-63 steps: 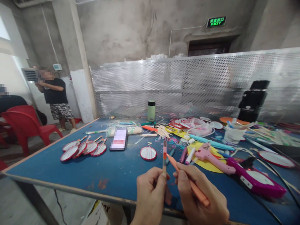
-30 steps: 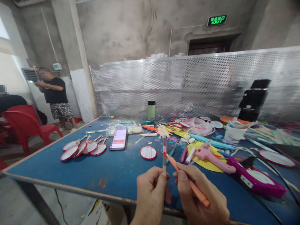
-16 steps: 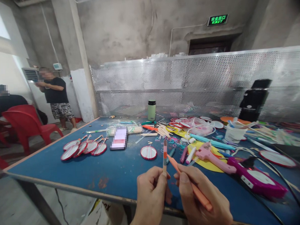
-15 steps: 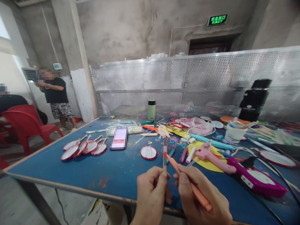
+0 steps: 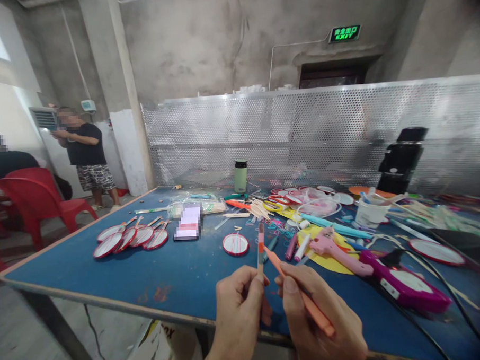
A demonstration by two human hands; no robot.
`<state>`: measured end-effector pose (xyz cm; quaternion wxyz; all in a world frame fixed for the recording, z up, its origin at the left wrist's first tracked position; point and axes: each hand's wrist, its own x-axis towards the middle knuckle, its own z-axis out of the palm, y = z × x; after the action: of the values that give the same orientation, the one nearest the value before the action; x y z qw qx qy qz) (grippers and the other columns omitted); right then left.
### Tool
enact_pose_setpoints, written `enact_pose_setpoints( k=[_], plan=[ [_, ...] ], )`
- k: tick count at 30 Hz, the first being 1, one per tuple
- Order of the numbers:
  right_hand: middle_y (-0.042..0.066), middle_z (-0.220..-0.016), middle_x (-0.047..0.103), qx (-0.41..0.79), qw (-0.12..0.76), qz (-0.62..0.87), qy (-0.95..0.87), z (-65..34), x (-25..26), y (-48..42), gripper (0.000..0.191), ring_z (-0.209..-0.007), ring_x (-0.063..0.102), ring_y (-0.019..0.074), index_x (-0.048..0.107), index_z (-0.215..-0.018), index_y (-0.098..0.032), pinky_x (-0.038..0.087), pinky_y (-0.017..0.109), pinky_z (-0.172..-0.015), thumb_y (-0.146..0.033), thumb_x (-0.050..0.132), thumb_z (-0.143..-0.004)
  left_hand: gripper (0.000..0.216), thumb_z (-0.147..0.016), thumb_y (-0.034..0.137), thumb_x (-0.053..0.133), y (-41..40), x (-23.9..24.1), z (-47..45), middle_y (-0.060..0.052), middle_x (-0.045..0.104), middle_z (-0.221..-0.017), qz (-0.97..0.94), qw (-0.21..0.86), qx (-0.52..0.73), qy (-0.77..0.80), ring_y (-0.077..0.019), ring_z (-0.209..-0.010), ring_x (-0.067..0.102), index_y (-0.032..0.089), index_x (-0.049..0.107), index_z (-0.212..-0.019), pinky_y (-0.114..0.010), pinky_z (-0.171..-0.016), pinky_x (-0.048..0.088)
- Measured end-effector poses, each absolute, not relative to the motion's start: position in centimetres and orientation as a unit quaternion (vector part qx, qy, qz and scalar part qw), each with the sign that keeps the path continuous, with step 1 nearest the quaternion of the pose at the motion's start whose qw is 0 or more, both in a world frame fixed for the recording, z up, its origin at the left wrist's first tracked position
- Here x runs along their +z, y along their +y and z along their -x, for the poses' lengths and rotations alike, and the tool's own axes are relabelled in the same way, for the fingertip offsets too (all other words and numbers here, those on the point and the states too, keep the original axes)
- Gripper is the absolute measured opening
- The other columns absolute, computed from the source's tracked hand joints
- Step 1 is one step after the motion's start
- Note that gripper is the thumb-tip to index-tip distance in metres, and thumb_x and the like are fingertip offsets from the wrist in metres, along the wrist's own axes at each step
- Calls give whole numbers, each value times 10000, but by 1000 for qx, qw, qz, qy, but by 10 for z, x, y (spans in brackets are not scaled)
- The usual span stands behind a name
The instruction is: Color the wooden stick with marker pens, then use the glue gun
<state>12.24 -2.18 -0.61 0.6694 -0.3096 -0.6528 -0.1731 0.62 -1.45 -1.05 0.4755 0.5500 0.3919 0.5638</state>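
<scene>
Head view, left hand (image 5: 238,312): fingers pinch a thin stick (image 5: 260,249), upright above the near edge of the blue table (image 5: 109,270).
Right hand (image 5: 317,320): fingers closed around an orange pen (image 5: 298,293), its tip touching the stick.
Beyond: round fans (image 5: 129,239), a purple glue gun (image 5: 404,287).

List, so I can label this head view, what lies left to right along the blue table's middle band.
Row of red-rimmed round paddles → blurred white rectangle → single red-rimmed white disc → pink glue gun → magenta handheld device.
</scene>
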Motion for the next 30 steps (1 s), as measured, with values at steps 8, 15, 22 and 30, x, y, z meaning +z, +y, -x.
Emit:
enact_pose_setpoints(
  k=[8, 15, 22, 30],
  plan=[
    [46, -1057, 699, -220, 563, 449, -658, -196, -1, -31, 227, -893, 675, 181, 679, -1158, -227, 515, 318, -900, -190, 600, -949, 315, -880, 439, 534, -16, -13, -5, 18, 552, -441, -537, 464, 565, 420, -108, -397, 484, 160, 633, -773, -190, -444, 361],
    [106, -1121, 672, -315, 334, 407, -790, -232, -14, -15, 306, -1059, 621, 213, 550, -1287, -137, 444, 320, -902, -201, 371, -1048, 309, -899, 437, 546, -14, -16, -4, 16, 568, -449, -561, 461, 555, 407, -114, -406, 509, 166, 619, -768, -193, -458, 382],
    [82, -859, 673, -387, 74, 428, -814, -194, 18, 38, 158, -763, 607, 243, 662, -986, -148, 359, 383, -721, -98, 516, -949, 294, -879, 409, 554, -16, -8, -3, 12, 564, -423, -547, 479, 553, 407, -104, -379, 473, 160, 617, -737, -192, -442, 345],
    [126, -786, 681, -385, 9, 446, -808, -183, 3, 78, 170, -761, 601, 277, 686, -792, -135, 347, 398, -719, -39, 563, -857, 281, -847, 392, 529, -15, -4, -1, 2, 561, -395, -536, 505, 535, 414, -93, -363, 423, 154, 614, -724, -192, -434, 315]
  ],
)
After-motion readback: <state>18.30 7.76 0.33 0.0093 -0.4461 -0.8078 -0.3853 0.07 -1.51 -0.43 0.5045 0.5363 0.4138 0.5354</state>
